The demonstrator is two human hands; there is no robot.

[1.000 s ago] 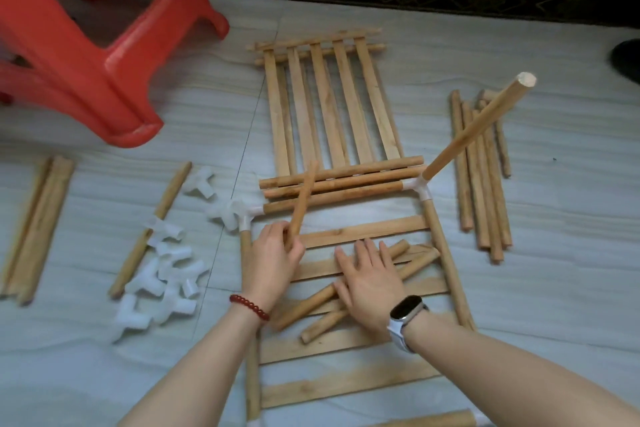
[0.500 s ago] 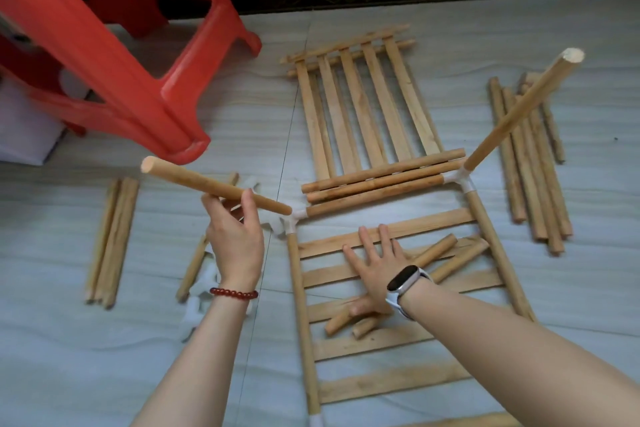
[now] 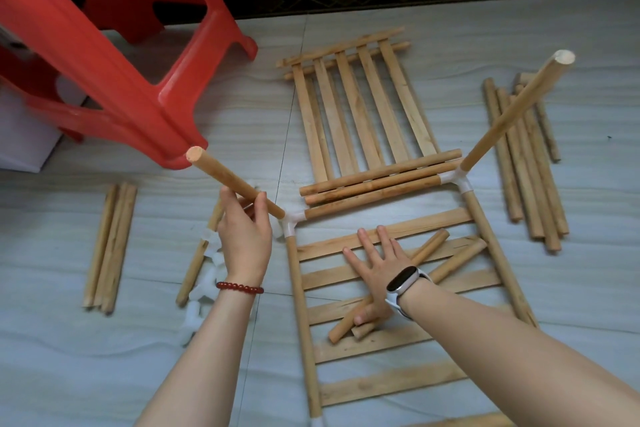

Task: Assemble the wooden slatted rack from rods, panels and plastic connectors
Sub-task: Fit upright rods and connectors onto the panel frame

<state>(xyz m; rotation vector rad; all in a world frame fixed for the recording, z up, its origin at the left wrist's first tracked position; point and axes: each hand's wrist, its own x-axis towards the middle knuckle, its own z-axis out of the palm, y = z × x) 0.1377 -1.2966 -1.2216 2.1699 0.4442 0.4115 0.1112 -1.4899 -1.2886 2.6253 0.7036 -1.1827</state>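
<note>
Left hand [image 3: 244, 236] grips a rod [image 3: 235, 182] between thumb and fingers, near the rod's lower end. That end meets the white corner connector [image 3: 292, 220] just right of the hand; whether it is fully seated cannot be told. The rod slants up and left from the connector, its free end in front of the red stool [image 3: 114, 73]. Right hand [image 3: 375, 267] lies flat, fingers spread and straight, pressing on the slatted panel [image 3: 381, 343] and across two loose short rods [image 3: 429, 263] lying diagonally on the slats. The panel is on the floor, framed by side rods; its far right corner has a second connector [image 3: 457, 180] with an upright rod [image 3: 512, 114] angled up and right. Three rods [image 3: 377, 180] lie side by side along the panel's far edge, the nearest running between the two connectors. A second slatted panel [image 3: 360, 104] lies beyond them. Spare connectors [image 3: 204, 291] lie below and left of the left wrist, partly hidden by it. Rod bundles lie at far left [image 3: 109, 246] and far right [image 3: 526, 163].
</note>
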